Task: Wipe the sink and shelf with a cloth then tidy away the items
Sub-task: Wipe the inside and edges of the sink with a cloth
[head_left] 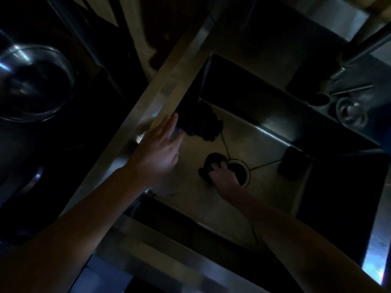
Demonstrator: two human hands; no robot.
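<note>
Wiping under way in a dim kitchen: a person's right hand (pixel 222 174), fingers curled over a dark cloth (pixel 212 160), presses it to the floor of the steel sink (pixel 169 85) just beside the drain (pixel 242 173). The left hand (pixel 156 149), fingers nearly straight and gripping nothing, reaches to a dark clump (pixel 201 123) in the basin's far-left corner; what the clump is cannot be made out. A dark block (pixel 293 163) sits against the right wall, a bowl (pixel 36 81) lies left of the sink. By appearances the job is early, with the shelf and tidying yet to come.
</note>
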